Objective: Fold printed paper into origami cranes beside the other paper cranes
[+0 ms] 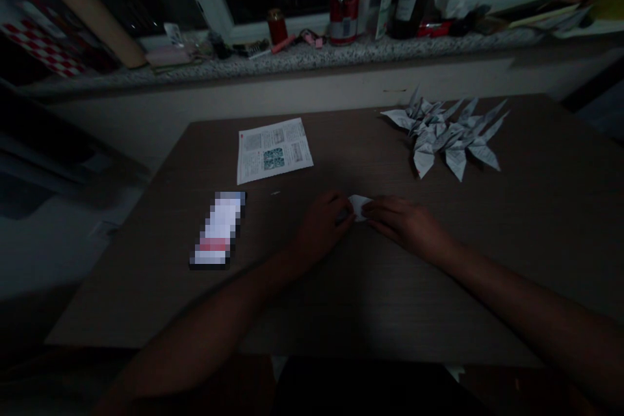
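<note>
A small folded piece of white paper (pixel 359 206) lies on the brown table (pixel 536 221) near its middle. My left hand (pixel 322 224) pinches the paper's left edge with curled fingers. From the right, my right hand (pixel 404 221) presses down on the same paper with its fingers together. Both forearms reach in from the bottom of the view. The room is dim.
A printed sheet (pixel 273 149) lies flat to the upper left. A phone (pixel 218 229) with a lit screen rests left of my hands. Several folded paper cranes (pixel 446 133) are piled at the upper right. The stone windowsill (pixel 302 55) behind holds cans, bottles and clutter.
</note>
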The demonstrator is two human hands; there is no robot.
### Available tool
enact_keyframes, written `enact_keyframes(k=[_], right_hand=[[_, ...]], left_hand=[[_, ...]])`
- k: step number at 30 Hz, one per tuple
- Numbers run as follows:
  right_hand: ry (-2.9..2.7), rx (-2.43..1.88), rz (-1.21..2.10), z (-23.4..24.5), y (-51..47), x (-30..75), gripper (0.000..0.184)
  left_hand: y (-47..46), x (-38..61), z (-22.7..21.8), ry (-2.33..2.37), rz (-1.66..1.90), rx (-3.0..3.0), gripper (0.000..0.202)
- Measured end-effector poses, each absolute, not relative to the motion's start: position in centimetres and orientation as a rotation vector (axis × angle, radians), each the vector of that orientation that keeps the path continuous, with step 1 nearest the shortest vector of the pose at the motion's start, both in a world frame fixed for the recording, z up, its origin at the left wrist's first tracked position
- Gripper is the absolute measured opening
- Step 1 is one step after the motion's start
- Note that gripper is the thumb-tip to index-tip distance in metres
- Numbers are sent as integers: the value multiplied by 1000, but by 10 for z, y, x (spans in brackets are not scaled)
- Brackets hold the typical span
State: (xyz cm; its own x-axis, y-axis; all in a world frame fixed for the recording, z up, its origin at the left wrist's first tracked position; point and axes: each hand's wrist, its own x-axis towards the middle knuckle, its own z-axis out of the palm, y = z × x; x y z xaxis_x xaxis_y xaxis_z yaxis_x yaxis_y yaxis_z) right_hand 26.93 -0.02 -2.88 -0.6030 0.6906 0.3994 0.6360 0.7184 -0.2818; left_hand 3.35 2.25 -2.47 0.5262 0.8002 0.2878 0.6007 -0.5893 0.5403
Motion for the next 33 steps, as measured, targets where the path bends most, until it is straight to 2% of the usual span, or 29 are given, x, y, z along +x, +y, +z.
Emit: enact_keyframes(k=[11,22,33], right_hand=[[-2443,-999,79,-27,-2,268,21],[-2517,-941,43,-27,-6,273,29],[-2561,-957,52,-25,-10,276,31]], left_hand=[[11,15,-21,1026,279,2904,32],[9,17,-11,1061,132,2864,36],[8,16,-17,1017,202,2849,35]])
